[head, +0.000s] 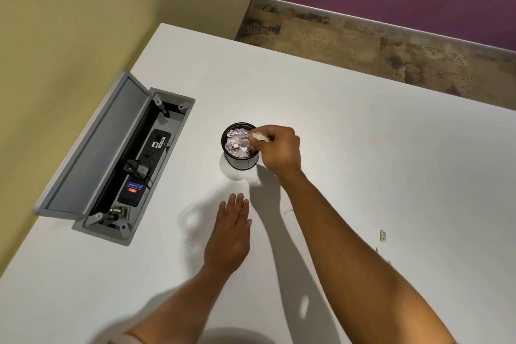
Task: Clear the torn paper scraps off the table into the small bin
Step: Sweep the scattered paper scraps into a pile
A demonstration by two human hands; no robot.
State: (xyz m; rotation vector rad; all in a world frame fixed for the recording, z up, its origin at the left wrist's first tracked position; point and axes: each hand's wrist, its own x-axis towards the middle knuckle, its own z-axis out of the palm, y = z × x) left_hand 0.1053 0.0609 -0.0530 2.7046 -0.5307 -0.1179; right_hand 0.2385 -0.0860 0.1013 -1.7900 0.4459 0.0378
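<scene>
Right hand (279, 149) pinches a paper scrap (260, 137) over the right rim of the small bin (240, 158), which holds torn scraps. Left hand (229, 237) lies flat, fingers straight, on the table (363, 148) nearer the person. 1 scrap (383, 236) lies well right.

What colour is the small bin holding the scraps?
Black, the small bin seen from the head view, with pale scraps filling it.

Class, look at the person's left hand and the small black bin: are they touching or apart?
Apart. The head view shows the left hand lying flat with straight fingers on the table, and a strip of bare white tabletop lies between its fingertips and the bin.
</scene>
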